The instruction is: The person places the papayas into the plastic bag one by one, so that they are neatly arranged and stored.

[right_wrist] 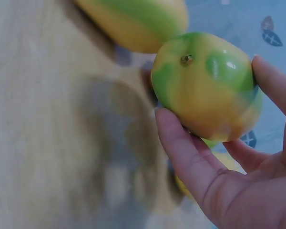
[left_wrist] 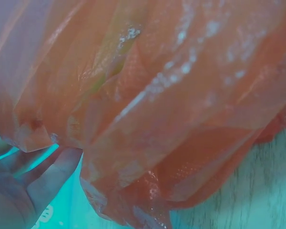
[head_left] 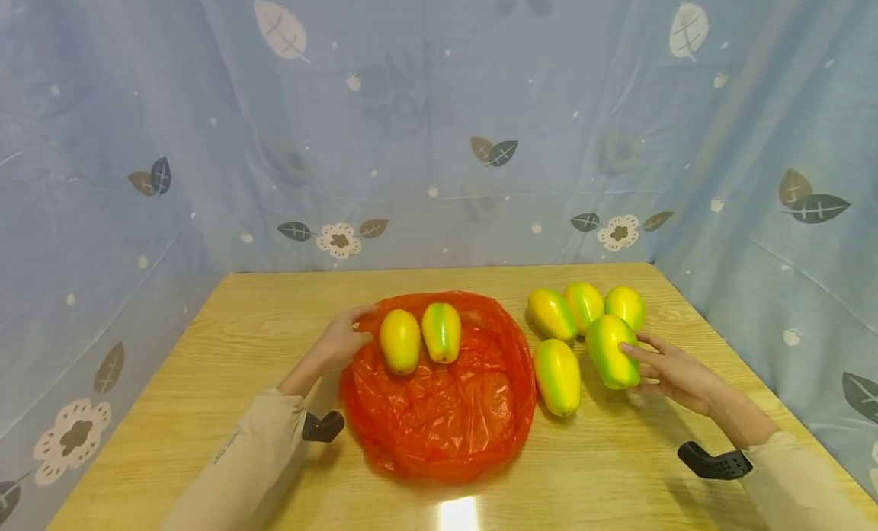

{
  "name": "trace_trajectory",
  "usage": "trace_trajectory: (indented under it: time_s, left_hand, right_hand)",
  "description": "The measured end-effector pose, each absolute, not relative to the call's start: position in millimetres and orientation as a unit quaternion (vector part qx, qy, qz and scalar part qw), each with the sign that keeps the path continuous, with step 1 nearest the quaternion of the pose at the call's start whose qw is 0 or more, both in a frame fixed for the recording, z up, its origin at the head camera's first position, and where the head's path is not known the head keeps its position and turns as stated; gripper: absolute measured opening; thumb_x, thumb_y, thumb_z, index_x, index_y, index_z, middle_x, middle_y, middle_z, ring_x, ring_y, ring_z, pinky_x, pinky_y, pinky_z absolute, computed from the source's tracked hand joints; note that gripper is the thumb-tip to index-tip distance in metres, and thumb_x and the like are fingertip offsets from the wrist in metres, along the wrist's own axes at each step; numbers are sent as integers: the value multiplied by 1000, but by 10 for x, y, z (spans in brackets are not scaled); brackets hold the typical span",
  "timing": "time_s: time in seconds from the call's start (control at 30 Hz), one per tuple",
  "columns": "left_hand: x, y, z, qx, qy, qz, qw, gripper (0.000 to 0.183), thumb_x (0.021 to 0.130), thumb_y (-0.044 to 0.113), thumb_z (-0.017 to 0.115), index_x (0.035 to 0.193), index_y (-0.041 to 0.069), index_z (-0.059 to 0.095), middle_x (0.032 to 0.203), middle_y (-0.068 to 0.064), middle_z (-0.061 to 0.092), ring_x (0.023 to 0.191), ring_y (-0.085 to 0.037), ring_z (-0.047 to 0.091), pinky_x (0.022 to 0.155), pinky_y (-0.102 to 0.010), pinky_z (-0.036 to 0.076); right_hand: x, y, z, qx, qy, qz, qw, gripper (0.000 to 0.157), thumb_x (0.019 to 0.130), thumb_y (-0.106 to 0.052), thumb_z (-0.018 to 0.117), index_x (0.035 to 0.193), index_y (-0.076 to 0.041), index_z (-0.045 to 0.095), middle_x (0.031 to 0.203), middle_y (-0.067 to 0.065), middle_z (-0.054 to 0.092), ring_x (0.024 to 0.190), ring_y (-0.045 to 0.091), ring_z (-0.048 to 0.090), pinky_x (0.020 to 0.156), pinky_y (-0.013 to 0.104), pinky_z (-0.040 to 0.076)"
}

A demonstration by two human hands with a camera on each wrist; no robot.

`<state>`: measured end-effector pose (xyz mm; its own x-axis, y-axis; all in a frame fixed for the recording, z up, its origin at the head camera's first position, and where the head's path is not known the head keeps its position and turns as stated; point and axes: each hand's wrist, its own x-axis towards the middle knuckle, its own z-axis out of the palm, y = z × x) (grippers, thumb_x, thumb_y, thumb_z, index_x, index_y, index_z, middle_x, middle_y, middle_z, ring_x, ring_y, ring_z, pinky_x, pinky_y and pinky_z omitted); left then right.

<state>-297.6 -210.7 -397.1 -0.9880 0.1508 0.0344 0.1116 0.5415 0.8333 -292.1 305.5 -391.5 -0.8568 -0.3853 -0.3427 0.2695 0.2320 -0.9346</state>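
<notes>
"Both arms reach forward over the bench (head_left: 274, 299); what has the right hand (head_left: 677, 375) got?"

"One yellow-green fruit (head_left: 613, 352): the grip is only as wide as the fruit, thumb and fingers curled round it, palm facing it, close to four others (head_left: 557, 377), right of the red bag (head_left: 459, 420)"

"And the left hand (head_left: 338, 342)?"

"At the bag's left rim, thumb and fingers loosely parted, some tips hidden by plastic; two more fruits (head_left: 400, 342) lie inside"
</notes>
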Motion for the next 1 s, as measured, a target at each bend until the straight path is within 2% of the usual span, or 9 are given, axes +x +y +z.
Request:
trace_trajectory:
  time_s: [0.1, 0.2, 0.33, 0.5, 0.67, 0.77, 0.87, 0.93, 1.0]
  left_hand:
    - [-2968, -2103, -3957, 73, 877, 475, 22, 52, 83, -7, 49, 135, -9, 44, 141, -28, 39, 130, -42, 34, 104, -54, 31]
    - [-2970, -2099, -3958, 72, 877, 474, 22, 52, 84, -7, 49, 136, -8, 44, 141, -27, 40, 130, -41, 35, 105, -52, 31]
    - [-2982, -2102, -3964, 80, 878, 471, 16, 52, 84, -7, 49, 135, -9, 45, 140, -28, 41, 128, -41, 37, 104, -51, 33]
    - [-2961, -2106, -3956, 78, 877, 473, 19, 51, 84, -8, 49, 135, -9, 45, 139, -28, 42, 126, -41, 40, 102, -50, 37]
    - [-2962, -2082, -3941, 68, 878, 473, 27, 52, 84, -7, 49, 136, -7, 45, 139, -26, 43, 123, -39, 43, 100, -50, 39]
    - [-2964, -2070, -3933, 71, 878, 473, 22, 52, 83, -7, 49, 135, -8, 46, 137, -26, 44, 122, -39, 44, 99, -49, 40]
    - [-2962, -2068, -3936, 75, 877, 474, 17, 52, 82, -8, 49, 134, -9, 46, 137, -27, 44, 124, -40, 42, 100, -49, 39]
    - [-2960, -2069, -3941, 79, 876, 476, 16, 52, 82, -9, 49, 134, -10, 45, 137, -28, 43, 126, -41, 39, 101, -50, 37]
    - [-2957, -2070, -3947, 80, 875, 477, 19, 52, 82, -9, 49, 134, -10, 45, 138, -28, 42, 128, -41, 37, 102, -51, 35]
  right_hand:
    - [-2959, 3029, -3828, -53, 740, -618, 260, 85, 101, -32, 42, 145, 1, -22, 118, 4, 53, 102, 15, 61, 95, 50, 44]
    - [-3001, 2971, -3753, -56, 742, -617, 256, 84, 101, -33, 42, 146, -1, -22, 129, 15, 43, 102, 13, 61, 96, 50, 43]
    - [-3060, 2851, -3669, -58, 740, -619, 254, 84, 101, -34, 42, 146, -3, -22, 143, 30, 23, 103, 12, 59, 97, 49, 41]
    - [-3123, 2650, -3598, -65, 732, -624, 265, 85, 101, -34, 43, 147, -6, -23, 149, 33, 9, 113, 17, 53, 99, 49, 39]
    - [-3183, 2419, -3518, -64, 722, -636, 264, 85, 101, -33, 44, 148, -7, -21, 150, 32, 8, 122, 30, 47, 98, 48, 41]
    - [-3228, 2242, -3483, -65, 719, -638, 266, 86, 100, -33, 47, 149, -7, -19, 150, 32, 6, 132, 43, 31, 97, 48, 42]
    - [-3276, 2056, -3471, -67, 714, -642, 270, 87, 99, -32, 50, 150, -7, -15, 151, 31, 3, 136, 47, 16, 96, 49, 42]
    - [-3311, 1932, -3476, -68, 707, -648, 274, 87, 98, -31, 52, 151, -8, -12, 150, 31, 8, 136, 47, 18, 96, 51, 42]
    - [-3337, 1809, -3491, -74, 704, -650, 275, 85, 97, -30, 53, 151, -7, -9, 147, 30, 15, 131, 46, 30, 95, 52, 42]
